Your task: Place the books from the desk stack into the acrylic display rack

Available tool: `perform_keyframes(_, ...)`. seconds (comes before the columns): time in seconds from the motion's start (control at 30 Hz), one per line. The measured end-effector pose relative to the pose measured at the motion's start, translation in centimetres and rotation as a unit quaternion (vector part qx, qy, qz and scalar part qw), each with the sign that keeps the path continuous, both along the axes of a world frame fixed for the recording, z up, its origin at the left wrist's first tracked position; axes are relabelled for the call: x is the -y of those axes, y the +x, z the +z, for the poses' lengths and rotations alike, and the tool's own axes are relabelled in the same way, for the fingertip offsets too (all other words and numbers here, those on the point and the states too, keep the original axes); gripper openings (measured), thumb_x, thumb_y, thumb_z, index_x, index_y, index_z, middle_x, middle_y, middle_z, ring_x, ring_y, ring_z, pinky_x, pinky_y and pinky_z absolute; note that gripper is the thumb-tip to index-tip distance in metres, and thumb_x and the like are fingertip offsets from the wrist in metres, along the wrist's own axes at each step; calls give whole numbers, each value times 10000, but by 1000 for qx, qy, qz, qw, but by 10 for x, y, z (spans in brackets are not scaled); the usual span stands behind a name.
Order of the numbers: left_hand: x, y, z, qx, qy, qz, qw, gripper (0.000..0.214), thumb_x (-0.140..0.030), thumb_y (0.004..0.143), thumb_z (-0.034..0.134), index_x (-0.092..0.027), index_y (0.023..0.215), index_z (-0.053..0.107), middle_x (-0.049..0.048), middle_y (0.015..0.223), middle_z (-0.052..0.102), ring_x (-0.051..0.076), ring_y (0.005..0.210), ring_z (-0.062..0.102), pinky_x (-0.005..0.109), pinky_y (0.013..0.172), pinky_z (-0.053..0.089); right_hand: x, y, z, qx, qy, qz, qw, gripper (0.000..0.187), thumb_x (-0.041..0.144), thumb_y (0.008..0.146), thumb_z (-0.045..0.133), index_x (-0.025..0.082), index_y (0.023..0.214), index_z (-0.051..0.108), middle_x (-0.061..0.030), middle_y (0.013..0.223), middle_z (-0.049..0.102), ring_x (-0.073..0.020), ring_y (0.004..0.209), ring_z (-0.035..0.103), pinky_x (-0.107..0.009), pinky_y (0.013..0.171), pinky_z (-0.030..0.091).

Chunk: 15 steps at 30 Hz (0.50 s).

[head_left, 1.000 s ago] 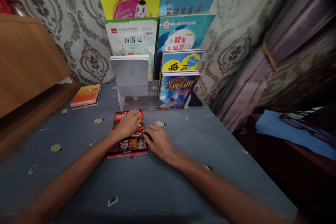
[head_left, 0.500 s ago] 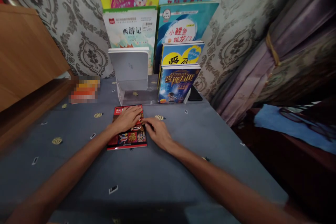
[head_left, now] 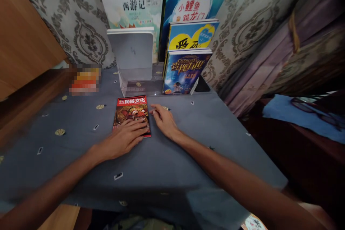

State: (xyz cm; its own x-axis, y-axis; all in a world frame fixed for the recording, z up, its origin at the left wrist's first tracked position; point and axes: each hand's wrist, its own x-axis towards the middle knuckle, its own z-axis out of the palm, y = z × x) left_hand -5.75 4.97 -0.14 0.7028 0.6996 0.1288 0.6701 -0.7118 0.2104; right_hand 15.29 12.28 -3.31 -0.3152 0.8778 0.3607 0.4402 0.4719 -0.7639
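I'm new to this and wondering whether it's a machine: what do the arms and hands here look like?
They are a person's. The left hand and right hand are bare, five-fingered human hands without gloves; no ring or watch shows on either. The forearms are slim and bare, with no sleeves, cables or markings that I can make out.

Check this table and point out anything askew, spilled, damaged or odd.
Nothing looks spilled or damaged. One oddity: the orange item at left on the table shows only as blocky pixels, hiding its details. The red book lies flat, partly under the left hand.
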Motion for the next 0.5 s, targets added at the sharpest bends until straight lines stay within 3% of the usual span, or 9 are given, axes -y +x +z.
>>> perform_keyframes(0.13,21,-6,0,-1,-12,-2,1000,418,-333,1060,353,-286,1446,505,31,1510,526,202,1434,423,465,1199,319,5,-1,1,19,31,18,999,315,174,951,446,181,1222,606,-83,1023,753,-213,919,674,-368,867,510)
perform_keyframes(0.27,27,-11,-1,6,-25,7,1000,414,-332,1059,354,-302,1447,498,20,1515,520,188,1441,412,449,1209,310,13,-2,6,63,90,46,993,286,181,955,462,164,1187,628,-116,1105,726,-243,1006,641,-408,922,495)
perform_keyframes(0.37,15,-20,-8,22,0,61,998,429,-369,1056,342,-261,1441,498,59,1490,543,199,1409,453,439,1193,338,18,-10,13,109,127,81,983,287,173,968,459,156,1194,634,-130,1167,702,-255,1084,612,-433,990,469)
perform_keyframes(0.5,-26,-42,-23,48,57,194,978,475,-380,1028,364,-175,1444,468,146,1515,495,269,1405,453,498,1167,364,13,-38,23,190,144,131,962,327,167,967,481,98,1261,607,-188,1376,597,-273,1287,526,-452,1113,393)
